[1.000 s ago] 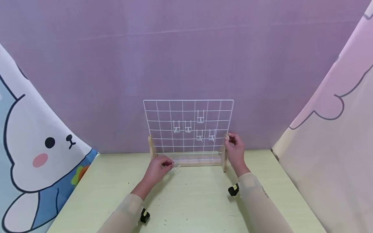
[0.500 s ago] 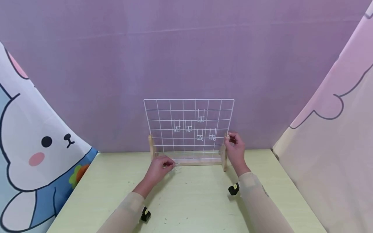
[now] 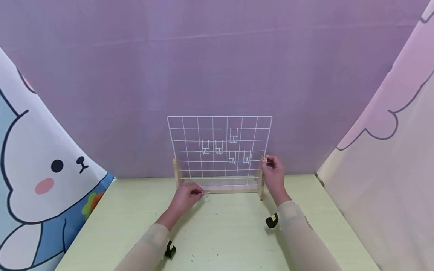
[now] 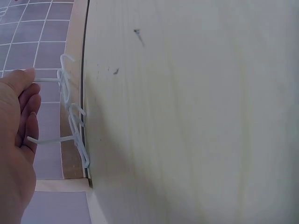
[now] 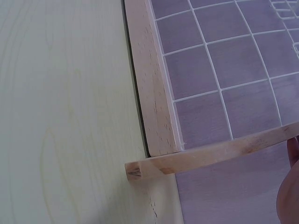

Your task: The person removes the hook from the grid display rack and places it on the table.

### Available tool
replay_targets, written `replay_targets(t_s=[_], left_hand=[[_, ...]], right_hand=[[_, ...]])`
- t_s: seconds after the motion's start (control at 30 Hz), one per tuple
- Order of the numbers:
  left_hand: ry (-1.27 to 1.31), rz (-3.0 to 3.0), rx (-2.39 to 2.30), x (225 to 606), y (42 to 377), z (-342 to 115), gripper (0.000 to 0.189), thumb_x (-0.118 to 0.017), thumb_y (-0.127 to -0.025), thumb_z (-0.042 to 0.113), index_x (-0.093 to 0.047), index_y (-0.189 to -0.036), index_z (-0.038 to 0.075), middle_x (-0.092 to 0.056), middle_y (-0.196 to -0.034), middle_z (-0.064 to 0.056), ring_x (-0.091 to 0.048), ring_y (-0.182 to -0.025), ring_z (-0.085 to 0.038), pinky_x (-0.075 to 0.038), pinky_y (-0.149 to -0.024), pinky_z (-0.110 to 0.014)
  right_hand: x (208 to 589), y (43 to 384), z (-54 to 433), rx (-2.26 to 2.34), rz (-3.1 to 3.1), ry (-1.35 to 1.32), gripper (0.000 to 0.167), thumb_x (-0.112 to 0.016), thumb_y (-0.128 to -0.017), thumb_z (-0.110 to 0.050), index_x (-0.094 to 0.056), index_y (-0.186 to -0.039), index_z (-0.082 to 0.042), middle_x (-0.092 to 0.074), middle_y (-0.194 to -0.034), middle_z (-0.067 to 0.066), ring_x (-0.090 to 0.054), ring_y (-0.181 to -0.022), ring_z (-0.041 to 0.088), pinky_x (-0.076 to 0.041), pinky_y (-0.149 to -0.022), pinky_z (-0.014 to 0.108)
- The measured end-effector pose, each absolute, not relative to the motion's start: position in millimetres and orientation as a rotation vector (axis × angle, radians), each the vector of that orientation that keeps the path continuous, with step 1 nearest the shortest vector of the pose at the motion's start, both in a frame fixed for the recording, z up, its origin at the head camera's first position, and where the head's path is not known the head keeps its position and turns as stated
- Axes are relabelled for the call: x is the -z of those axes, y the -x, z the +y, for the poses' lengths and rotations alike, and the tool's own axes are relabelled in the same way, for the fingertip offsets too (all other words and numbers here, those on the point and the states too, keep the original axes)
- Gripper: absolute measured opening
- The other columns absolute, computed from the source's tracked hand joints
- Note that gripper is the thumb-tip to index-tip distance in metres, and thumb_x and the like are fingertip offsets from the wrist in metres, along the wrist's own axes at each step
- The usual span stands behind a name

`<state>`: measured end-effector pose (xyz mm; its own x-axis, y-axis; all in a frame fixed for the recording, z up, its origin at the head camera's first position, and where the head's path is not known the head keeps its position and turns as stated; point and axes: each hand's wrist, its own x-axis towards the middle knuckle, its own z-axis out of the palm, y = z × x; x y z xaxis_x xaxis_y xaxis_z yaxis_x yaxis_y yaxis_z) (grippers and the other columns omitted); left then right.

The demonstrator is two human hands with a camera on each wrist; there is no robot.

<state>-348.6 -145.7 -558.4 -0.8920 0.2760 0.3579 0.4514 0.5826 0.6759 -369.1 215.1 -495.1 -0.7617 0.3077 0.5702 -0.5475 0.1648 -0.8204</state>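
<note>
White bent wire hooks (image 4: 64, 86) are held in my left fingers (image 4: 30, 100); my right fingers (image 3: 278, 163) seem to pinch the tan wooden post (image 5: 201, 156).

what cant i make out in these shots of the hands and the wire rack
1. Head view: the foot of the left post, hidden behind the left hand.
2. Head view: the dark marking on the right sleeve, too small to read.
3. Left wrist view: the held end of the upper hook, covered by that hand.
4. Right wrist view: most of the right hand, cut off by the right edge.
</note>
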Motion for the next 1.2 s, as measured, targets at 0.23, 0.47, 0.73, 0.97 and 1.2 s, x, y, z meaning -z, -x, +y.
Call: replay_targets(t_s=[0.23, 0.47, 0.73, 0.97, 1.2], left_hand=[[0.627, -2.587, 1.206, 566, 353, -145, 0.007, -0.087, -0.096, 0.006, -0.084, -0.098, 0.012, -0.075, -0.095, 0.010, -0.071, -0.089, -0.009, -0.064, -0.084, -0.027], [0.634, -2.573, 1.225, 569, 356, -145, 0.008, -0.087, -0.096, 0.006, -0.084, -0.097, 0.013, -0.075, -0.095, 0.010, -0.071, -0.089, -0.009, -0.064, -0.084, -0.027], [0.641, -2.582, 1.227, 570, 358, -143, 0.006, -0.087, -0.096, 0.006, -0.084, -0.099, 0.010, -0.076, -0.096, 0.007, -0.071, -0.089, -0.011, -0.064, -0.084, -0.028], [0.640, -2.578, 1.217, 573, 360, -144, 0.006, -0.087, -0.096, 0.007, -0.084, -0.097, 0.012, -0.075, -0.095, 0.009, -0.070, -0.088, -0.010, -0.063, -0.081, -0.028], [0.625, -2.592, 1.188, 571, 359, -143, 0.006, -0.088, -0.096, 0.007, -0.084, -0.098, 0.011, -0.075, -0.095, 0.008, -0.069, -0.088, -0.009, -0.063, -0.081, -0.028]], right_hand=[[495, 369, 215, -1.696, -1.795, -0.227, 0.018, -0.066, -0.101, 0.013, -0.064, -0.118, 0.016, -0.066, -0.114, 0.031, -0.061, -0.098, 0.019, -0.055, -0.081, 0.014], [495, 369, 215, -1.691, -1.790, -0.238, 0.016, -0.066, -0.100, 0.013, -0.065, -0.116, 0.014, -0.067, -0.112, 0.026, -0.061, -0.099, 0.021, -0.055, -0.081, 0.014], [495, 368, 216, -1.710, -1.794, -0.223, 0.017, -0.066, -0.100, 0.012, -0.065, -0.117, 0.013, -0.068, -0.110, 0.020, -0.062, -0.098, 0.018, -0.056, -0.079, 0.014], [512, 383, 222, -1.682, -1.801, -0.211, 0.017, -0.067, -0.101, 0.012, -0.066, -0.118, 0.011, -0.067, -0.114, 0.027, -0.062, -0.099, 0.019, -0.056, -0.079, 0.014], [499, 371, 216, -1.678, -1.804, -0.225, 0.018, -0.065, -0.102, 0.011, -0.065, -0.119, 0.014, -0.066, -0.114, 0.029, -0.061, -0.100, 0.019, -0.055, -0.080, 0.013]])
